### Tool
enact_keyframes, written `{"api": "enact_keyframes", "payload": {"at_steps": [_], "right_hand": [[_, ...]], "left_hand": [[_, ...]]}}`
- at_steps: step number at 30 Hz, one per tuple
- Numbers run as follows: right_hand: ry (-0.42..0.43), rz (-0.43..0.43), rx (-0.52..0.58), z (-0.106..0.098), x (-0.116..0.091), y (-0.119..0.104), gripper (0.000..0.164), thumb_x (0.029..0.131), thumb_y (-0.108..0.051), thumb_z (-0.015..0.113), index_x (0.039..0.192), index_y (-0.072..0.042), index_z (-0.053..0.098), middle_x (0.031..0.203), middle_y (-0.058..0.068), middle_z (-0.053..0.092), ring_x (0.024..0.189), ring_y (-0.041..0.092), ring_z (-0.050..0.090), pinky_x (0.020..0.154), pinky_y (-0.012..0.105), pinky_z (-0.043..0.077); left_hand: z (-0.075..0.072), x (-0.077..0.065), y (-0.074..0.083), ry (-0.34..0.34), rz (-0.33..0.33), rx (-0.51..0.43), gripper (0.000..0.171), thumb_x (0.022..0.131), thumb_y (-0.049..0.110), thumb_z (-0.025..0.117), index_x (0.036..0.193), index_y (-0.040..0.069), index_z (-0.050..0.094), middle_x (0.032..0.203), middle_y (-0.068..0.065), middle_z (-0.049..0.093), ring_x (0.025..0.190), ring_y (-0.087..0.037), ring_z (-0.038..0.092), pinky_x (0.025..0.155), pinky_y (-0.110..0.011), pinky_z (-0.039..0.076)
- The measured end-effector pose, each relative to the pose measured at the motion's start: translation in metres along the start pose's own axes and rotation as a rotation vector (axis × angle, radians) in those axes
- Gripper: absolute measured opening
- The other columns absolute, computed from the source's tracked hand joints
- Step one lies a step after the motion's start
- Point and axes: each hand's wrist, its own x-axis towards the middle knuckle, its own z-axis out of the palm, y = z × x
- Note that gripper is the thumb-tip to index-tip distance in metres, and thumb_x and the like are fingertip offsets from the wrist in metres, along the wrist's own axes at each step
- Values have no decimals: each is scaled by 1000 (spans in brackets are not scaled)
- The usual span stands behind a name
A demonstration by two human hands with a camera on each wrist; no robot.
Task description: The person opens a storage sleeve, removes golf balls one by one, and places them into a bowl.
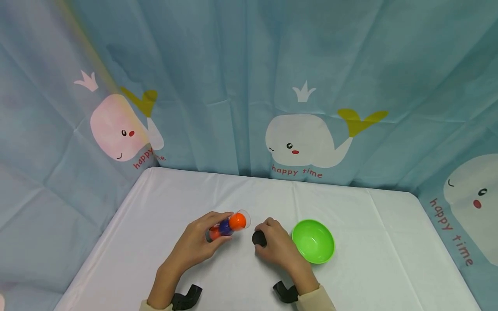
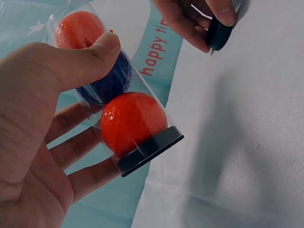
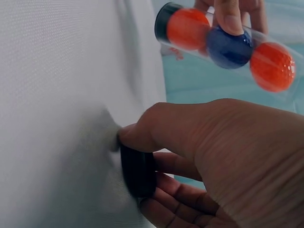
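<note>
My left hand point(image 1: 198, 242) grips a clear tube point(image 2: 136, 86) of dimpled balls, golf balls by their look. In it, an orange ball point(image 1: 237, 221) sits by the uncapped end, a blue ball point(image 3: 229, 47) in the middle, and another orange ball point(image 2: 133, 121) against the black end cap point(image 2: 152, 151). The tube is tilted, its uncapped end toward the right hand. A second, loose black cap point(image 1: 259, 238) is pinched between thumb and fingers of my right hand point(image 1: 279, 246), low over the white table. The two hands are a short way apart.
A green bowl point(image 1: 313, 242) stands just right of my right hand on the white-covered table point(image 1: 369, 242). Black camera mounts point(image 1: 285, 293) sit at both wrists. A blue curtain point(image 1: 241, 86) with whale prints hangs behind and along the sides.
</note>
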Motion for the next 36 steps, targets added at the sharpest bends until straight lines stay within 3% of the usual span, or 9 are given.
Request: {"api": "enact_keyframes", "payload": {"at_steps": [11, 16, 21, 27, 36], "right_hand": [[-8, 27, 4, 3, 2, -1, 41, 88, -22, 84, 125, -9, 73, 118, 9, 66, 106, 21, 62, 95, 43, 62], [25, -1, -4, -6, 0, -7, 46, 90, -27, 83, 131, -11, 71, 122, 8, 68, 110, 22, 67, 98, 43, 62], [134, -48, 188, -22, -1, -14, 35, 95, -20, 78, 128, -12, 72, 121, 6, 72, 107, 21, 72, 94, 40, 63], [225, -87, 394, -35, -2, -18, 25, 98, -8, 72, 121, -16, 74, 116, 2, 75, 99, 9, 72, 88, 29, 65], [197, -95, 531, -38, -3, -19, 27, 100, -10, 70, 126, -15, 72, 121, 5, 74, 102, 9, 72, 92, 25, 63]], "left_hand": [[2, -1, -2, 13, 25, 28, 65, 85, 28, 91, 143, 40, 63, 122, 17, 71, 103, -2, 67, 94, -35, 63], [3, -1, -2, 20, 30, 41, 65, 86, 28, 90, 144, 38, 62, 125, 16, 70, 112, -7, 69, 99, -40, 62], [3, -1, -1, 25, 25, 50, 66, 86, 27, 90, 146, 32, 62, 130, 11, 70, 118, -12, 70, 104, -44, 60], [3, 0, 0, 27, 16, 60, 63, 85, 27, 91, 142, 24, 64, 127, 7, 72, 114, -12, 71, 104, -43, 60], [1, 1, 1, 55, 64, 82, 57, 85, 28, 91, 137, 26, 68, 126, 8, 70, 117, -13, 67, 104, -44, 59]]}}
